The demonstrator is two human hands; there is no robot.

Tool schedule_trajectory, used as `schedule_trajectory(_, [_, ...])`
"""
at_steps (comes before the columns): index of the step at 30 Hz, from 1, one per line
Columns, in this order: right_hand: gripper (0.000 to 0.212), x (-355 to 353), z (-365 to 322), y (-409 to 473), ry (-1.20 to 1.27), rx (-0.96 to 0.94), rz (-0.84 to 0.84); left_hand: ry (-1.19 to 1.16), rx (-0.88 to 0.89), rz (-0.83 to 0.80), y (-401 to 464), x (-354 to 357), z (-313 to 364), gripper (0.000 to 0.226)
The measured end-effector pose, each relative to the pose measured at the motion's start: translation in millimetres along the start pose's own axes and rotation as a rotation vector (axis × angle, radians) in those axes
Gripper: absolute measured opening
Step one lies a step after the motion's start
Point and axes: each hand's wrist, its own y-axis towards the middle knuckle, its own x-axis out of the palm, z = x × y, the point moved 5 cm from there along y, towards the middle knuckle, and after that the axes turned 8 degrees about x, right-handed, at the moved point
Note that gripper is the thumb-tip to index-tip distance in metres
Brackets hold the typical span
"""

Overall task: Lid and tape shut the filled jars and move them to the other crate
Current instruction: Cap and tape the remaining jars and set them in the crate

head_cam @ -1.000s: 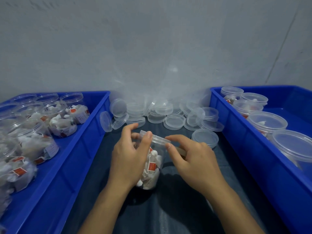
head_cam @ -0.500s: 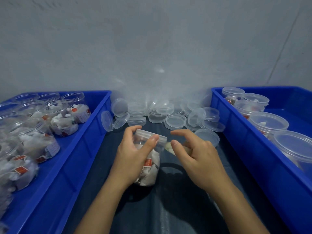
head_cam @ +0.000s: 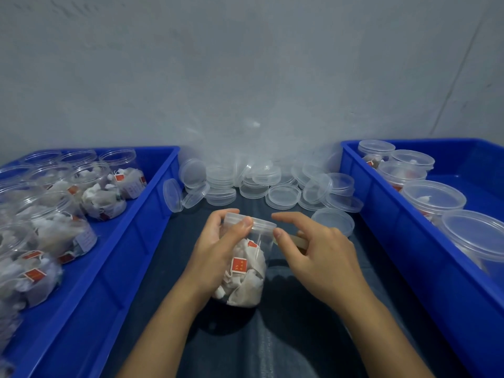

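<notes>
- Your work surface (head_cam: 272,350) is covered in a dark blue-grey cloth, creased in shallow folds toward your near edge.
- A plain grey wall (head_cam: 245,64) stands directly behind your station; its finish is uneven and faintly scuffed.
- A thin dark line (head_cam: 461,72) runs diagonally down the wall at your upper right; whether it is a crack or a seam cannot be determined.
</notes>
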Motion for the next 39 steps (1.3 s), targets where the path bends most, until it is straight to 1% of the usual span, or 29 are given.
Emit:
schedule_trajectory(3, [0.034,0,-4,-3,0.007,-0.038,-0.010,-0.036,-0.013,-0.061,0,0,-2,0.057])
schedule_trajectory(6, [0.029,-1,-6,-5,0.003,-0.071,0.010,0.029,-0.007,-0.086,1,-2,-4,0.079])
schedule_trajectory(9, [0.025,-4,-8,-7,0.002,-0.091,0.050,0.122,0.035,-0.108,1,-1,0,0.087])
schedule_trajectory(11, [0.023,-5,-11,-9,-0.004,-0.108,0.072,0.228,0.093,-0.087,-1,-1,5,0.087])
schedule_trajectory(15, [0.022,-6,-15,-10,-0.028,-0.108,0.102,0.423,0.203,0.070,-7,-4,19,0.075])
schedule_trajectory(19, [0.021,-10,-15,-12,-0.027,-0.092,0.145,0.568,0.179,-0.010,-12,10,23,0.082])
schedule_trajectory(20, [0.024,-10,-14,-12,-0.015,-0.078,0.134,0.605,0.173,-0.005,-11,12,22,0.081])
schedule_trajectory(22, [0.032,-8,-12,-11,0.035,-0.051,0.070,0.641,0.179,0.041,-10,13,20,0.071])
schedule_trajectory(25, [0.038,-7,-11,-9,0.091,-0.044,-0.005,0.583,0.179,0.084,-8,9,16,0.058])
schedule_trajectory(27, [0.035,-8,-10,-8,0.105,-0.045,-0.011,0.531,0.177,0.093,-7,5,13,0.056])
schedule_trajectory(29, [0.028,-10,-7,-6,0.108,-0.049,-0.006,0.464,0.164,0.105,-6,1,12,0.061])
schedule_trajectory(31, [0.025,-10,-7,-6,0.093,-0.067,0.000,0.399,0.151,0.109,-4,0,11,0.065])
schedule_trajectory(35, [0.029,-7,-7,-6,0.007,-0.077,0.014,0.283,0.121,0.098,-3,-1,10,0.072])
schedule_trajectory(39, [0.031,-7,-4,-4,-0.043,-0.050,0.006,0.216,0.099,0.073,-3,1,7,0.069])
